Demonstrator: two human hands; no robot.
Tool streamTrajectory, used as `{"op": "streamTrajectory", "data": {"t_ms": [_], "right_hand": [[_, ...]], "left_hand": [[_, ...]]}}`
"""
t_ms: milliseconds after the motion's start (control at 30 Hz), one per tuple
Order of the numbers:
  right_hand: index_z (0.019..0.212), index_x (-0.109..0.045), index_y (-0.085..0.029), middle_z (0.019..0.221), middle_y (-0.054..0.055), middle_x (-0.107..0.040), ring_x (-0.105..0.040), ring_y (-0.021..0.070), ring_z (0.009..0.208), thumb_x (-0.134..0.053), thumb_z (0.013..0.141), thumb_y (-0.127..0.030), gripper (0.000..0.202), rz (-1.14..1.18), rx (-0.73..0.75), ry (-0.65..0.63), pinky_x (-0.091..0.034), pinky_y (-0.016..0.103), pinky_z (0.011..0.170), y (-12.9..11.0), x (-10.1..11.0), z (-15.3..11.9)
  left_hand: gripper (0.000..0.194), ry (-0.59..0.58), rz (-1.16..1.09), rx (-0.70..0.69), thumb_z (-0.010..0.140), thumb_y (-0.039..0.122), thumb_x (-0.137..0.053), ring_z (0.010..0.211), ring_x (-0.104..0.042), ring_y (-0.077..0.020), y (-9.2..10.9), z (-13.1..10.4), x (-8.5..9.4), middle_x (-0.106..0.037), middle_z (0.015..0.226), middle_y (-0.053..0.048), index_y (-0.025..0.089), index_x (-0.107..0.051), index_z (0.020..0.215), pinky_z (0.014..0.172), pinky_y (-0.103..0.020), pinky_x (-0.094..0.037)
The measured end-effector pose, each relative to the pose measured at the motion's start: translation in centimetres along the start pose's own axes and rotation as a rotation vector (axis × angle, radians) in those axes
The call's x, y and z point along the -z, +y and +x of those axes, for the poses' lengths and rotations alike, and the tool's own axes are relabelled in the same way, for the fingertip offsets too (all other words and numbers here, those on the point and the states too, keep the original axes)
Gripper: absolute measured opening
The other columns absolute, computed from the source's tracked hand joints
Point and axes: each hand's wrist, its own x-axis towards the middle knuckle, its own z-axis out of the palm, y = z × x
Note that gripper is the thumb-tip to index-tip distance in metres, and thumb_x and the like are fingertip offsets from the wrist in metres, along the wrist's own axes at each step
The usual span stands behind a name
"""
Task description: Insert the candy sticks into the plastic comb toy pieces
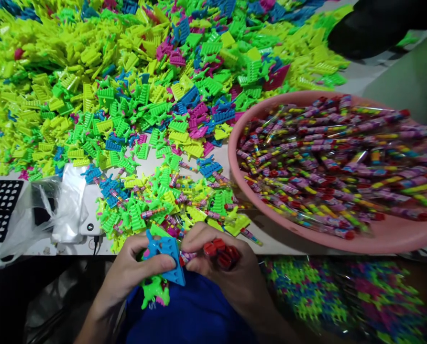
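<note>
My left hand (127,272) is closed on a blue plastic toy piece (172,272) with a ridged edge, the thumb pressed on its face. A green animal-shaped piece (156,290) hangs below it, also in this hand. My right hand (247,274) is closed round a bunch of candy tubes (222,253) with red ends facing up. Between its thumb and forefinger is one more candy tube (188,258), whose red end touches the blue piece's edge. Just beyond both hands lies a small heap of toy pieces (137,220) with tubes among them.
A large pile of yellow, green, blue and pink pieces (109,95) covers the back. To the right stands a pink basin (247,191) full of wrapped candy tubes (324,167). A plastic bag (37,215), a white device (90,210) and a black perforated tray (1,210) lie left.
</note>
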Motion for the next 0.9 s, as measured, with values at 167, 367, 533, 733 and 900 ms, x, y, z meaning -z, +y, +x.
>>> {"op": "streamTrajectory", "data": {"t_ms": [167, 367, 533, 733, 900], "right_hand": [[0.087, -0.091, -0.029, 0.079, 0.003, -0.086, -0.081, 0.0197, 0.071, -0.103, 0.087, -0.035, 0.013, 0.031, 0.086, -0.004, -0.063, 0.029, 0.067, -0.4, -0.8, -0.5], [0.099, -0.091, -0.03, 0.089, 0.002, -0.089, -0.085, 0.0186, 0.078, -0.093, 0.093, -0.014, 0.017, -0.186, 0.228, 0.001, -0.067, 0.026, 0.072, -0.1, -0.7, -0.9], [0.094, -0.091, -0.03, 0.087, 0.001, -0.089, -0.086, 0.0179, 0.08, -0.091, 0.099, -0.028, 0.006, -0.172, 0.22, 0.041, -0.069, 0.025, 0.076, 0.1, -0.9, -0.2], [0.089, -0.089, -0.025, 0.081, 0.002, -0.088, -0.085, 0.0144, 0.074, -0.093, 0.098, -0.045, 0.022, -0.123, 0.269, 0.035, -0.067, 0.017, 0.072, -0.3, -1.5, 0.4], [0.094, -0.088, -0.024, 0.084, 0.001, -0.087, -0.086, 0.0143, 0.076, -0.096, 0.095, -0.022, 0.009, -0.138, 0.34, -0.011, -0.067, 0.016, 0.072, -0.3, -1.1, 0.0]], "left_hand": [[0.052, -0.041, -0.043, -0.074, 0.072, 0.072, -0.098, 0.069, -0.057, -0.0206, -0.7, -0.6, 0.1, -0.067, 0.071, -0.004, 0.023, -0.082, 0.064, 0.069, -0.032, -0.047], [0.062, 0.139, 0.067, -0.055, 0.075, 0.075, -0.095, 0.06, -0.042, -0.0144, -1.1, -1.3, 0.5, -0.052, 0.063, 0.001, 0.021, -0.071, 0.059, 0.057, -0.028, -0.035], [0.063, 0.156, 0.17, -0.141, 0.078, 0.079, -0.092, 0.059, -0.041, -0.0143, -0.5, -1.1, 0.5, -0.053, 0.061, 0.001, 0.022, -0.075, 0.059, 0.059, -0.028, -0.037], [0.064, 0.169, -0.031, -0.007, 0.063, 0.082, -0.099, 0.069, -0.055, -0.0176, -1.4, -1.8, 0.1, -0.063, 0.068, -0.001, 0.021, -0.079, 0.063, 0.065, -0.028, -0.043], [0.058, 0.082, -0.092, 0.032, 0.068, 0.077, -0.098, 0.066, -0.053, -0.0172, -1.3, -2.0, 0.0, -0.063, 0.068, -0.001, 0.021, -0.082, 0.066, 0.063, -0.028, -0.043]]}}
